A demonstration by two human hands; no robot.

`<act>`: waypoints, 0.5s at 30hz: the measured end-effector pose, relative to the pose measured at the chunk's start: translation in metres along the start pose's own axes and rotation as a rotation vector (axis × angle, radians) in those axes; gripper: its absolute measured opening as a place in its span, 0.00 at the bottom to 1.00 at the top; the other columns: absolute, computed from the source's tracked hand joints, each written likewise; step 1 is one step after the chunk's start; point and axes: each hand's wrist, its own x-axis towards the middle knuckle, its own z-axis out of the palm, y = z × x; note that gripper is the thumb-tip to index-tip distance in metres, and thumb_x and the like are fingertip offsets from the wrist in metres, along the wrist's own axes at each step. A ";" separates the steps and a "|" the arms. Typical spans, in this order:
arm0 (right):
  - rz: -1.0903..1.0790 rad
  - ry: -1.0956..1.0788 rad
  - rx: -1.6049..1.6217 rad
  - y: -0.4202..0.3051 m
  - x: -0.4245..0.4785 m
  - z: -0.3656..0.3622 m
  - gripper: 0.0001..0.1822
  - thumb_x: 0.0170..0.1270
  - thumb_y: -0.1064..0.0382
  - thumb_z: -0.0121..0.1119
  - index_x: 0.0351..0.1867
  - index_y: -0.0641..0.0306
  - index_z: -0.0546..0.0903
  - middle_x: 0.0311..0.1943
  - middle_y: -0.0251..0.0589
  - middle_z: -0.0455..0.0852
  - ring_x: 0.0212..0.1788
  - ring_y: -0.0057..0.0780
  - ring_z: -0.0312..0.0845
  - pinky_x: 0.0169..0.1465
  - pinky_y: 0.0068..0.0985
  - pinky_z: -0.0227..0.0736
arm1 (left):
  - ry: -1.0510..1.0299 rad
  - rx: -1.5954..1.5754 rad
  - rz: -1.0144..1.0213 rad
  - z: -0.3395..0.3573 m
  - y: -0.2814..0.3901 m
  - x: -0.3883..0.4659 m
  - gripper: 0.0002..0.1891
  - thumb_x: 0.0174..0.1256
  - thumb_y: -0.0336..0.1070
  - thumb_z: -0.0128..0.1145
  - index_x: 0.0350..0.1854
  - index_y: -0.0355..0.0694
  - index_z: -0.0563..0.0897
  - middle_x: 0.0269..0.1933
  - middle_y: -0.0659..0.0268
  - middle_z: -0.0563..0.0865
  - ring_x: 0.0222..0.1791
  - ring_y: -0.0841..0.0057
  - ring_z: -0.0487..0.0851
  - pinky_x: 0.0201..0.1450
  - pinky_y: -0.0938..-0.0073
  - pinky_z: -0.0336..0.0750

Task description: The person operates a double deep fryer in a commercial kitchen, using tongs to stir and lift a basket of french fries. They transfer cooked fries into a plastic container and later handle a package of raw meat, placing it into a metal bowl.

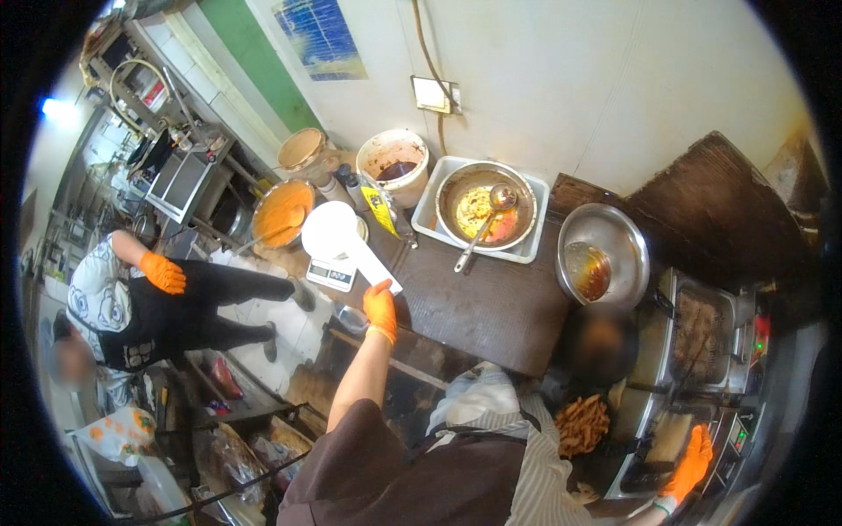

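Note:
My left hand (380,310), in an orange glove, grips the lower end of a flat white handle (373,264) joined to a round white piece, which lies over a digital kitchen scale (331,273). At the lower right my right hand (689,463), also orange-gloved, is by the fryer (668,439); whether it holds anything is unclear. A metal bowl (487,172) with yellow and red sauce and a ladle (475,242) stands in a pale plastic tray (534,246). Fried strips of food (583,424) lie in a container near my right side.
A steel bowl (635,253) with brown liquid stands right of the tray. Behind the scale are a white bucket (409,184), an orange powder bowl (284,210) with a scoop, and a yellow-labelled bag (380,209). Another person (191,306) in orange gloves stands at the left.

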 end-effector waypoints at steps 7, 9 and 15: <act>0.029 0.044 0.009 -0.032 -0.045 0.009 0.22 0.76 0.57 0.64 0.63 0.71 0.84 0.61 0.42 0.87 0.61 0.29 0.81 0.68 0.26 0.70 | -0.174 -0.862 -0.582 0.081 0.073 -0.109 0.24 0.72 0.32 0.56 0.70 0.45 0.81 0.41 0.72 0.85 0.39 0.81 0.79 0.45 0.75 0.71; 0.037 0.040 -0.024 -0.042 -0.055 0.013 0.21 0.76 0.57 0.64 0.62 0.70 0.84 0.59 0.40 0.88 0.59 0.26 0.81 0.68 0.25 0.69 | -0.312 -0.976 -0.589 0.111 0.084 -0.146 0.34 0.71 0.32 0.57 0.80 0.46 0.66 0.54 0.63 0.84 0.58 0.68 0.80 0.61 0.66 0.72; 0.035 0.018 -0.004 -0.052 -0.069 0.023 0.19 0.78 0.59 0.61 0.62 0.68 0.85 0.59 0.39 0.88 0.60 0.25 0.80 0.68 0.25 0.70 | -0.920 -0.508 -0.643 0.119 0.153 -0.206 0.31 0.73 0.31 0.56 0.78 0.54 0.69 0.55 0.59 0.86 0.56 0.60 0.86 0.54 0.58 0.82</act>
